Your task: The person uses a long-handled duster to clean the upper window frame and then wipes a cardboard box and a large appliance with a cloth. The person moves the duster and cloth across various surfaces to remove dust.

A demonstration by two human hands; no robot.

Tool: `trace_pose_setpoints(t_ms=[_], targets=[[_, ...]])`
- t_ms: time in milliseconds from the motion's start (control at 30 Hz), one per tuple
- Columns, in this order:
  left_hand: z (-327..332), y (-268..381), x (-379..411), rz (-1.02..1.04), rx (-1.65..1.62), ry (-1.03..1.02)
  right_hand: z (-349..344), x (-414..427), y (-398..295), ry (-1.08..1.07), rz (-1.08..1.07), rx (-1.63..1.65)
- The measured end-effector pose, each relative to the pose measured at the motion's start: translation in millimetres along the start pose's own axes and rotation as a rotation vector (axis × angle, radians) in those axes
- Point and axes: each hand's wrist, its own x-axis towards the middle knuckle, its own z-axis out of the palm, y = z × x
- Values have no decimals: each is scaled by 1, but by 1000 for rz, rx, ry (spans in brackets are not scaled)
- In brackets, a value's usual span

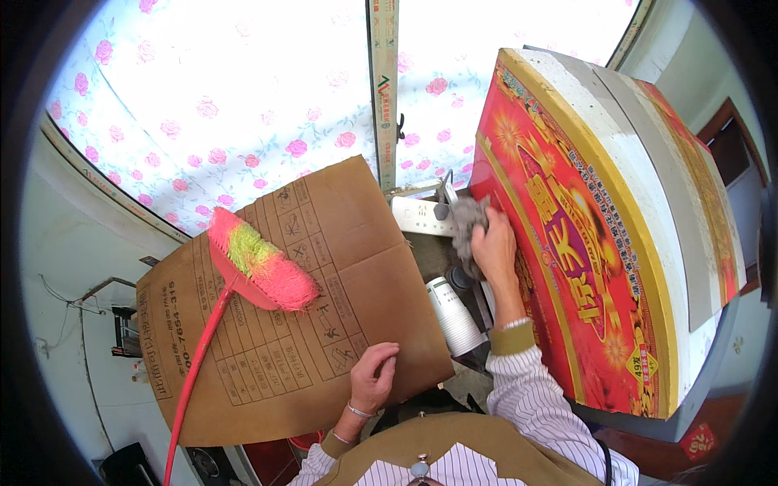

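My right hand [495,246] grips a crumpled grey cloth [468,231]. The cloth is beside a white power strip [416,214] with a dark plug in it, close to the side of a red and yellow printed carton [547,243]. My left hand [374,376] is empty and loosely curled, with a gap between thumb and fingers. It is over the near edge of a brown cardboard box [389,291]; whether it touches is unclear. Below the cloth lie a stack of white cups [456,319] and a dark round container [459,277], partly hidden by my right arm.
A broom with pink and yellow bristles [261,255] lies across the cardboard box, its red handle [197,370] reaching down left. Behind stands a window with a rose-patterned covering [243,121] and a vertical frame post [384,91]. The tall carton bounds the right side.
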Motion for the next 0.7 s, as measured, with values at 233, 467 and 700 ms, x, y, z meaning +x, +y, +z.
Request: trace_pose_setpoints(t_ms=[233,467,700], targets=[[-6,7,-16,-26,44,92,100,89,-8,-175,-126,-313],[-12,2,-31,-96,56,181,147,86,-41,-322,-422,-219],[-20,12,-48,-263,-191,178,111,105,-12,-214,-348,-340]])
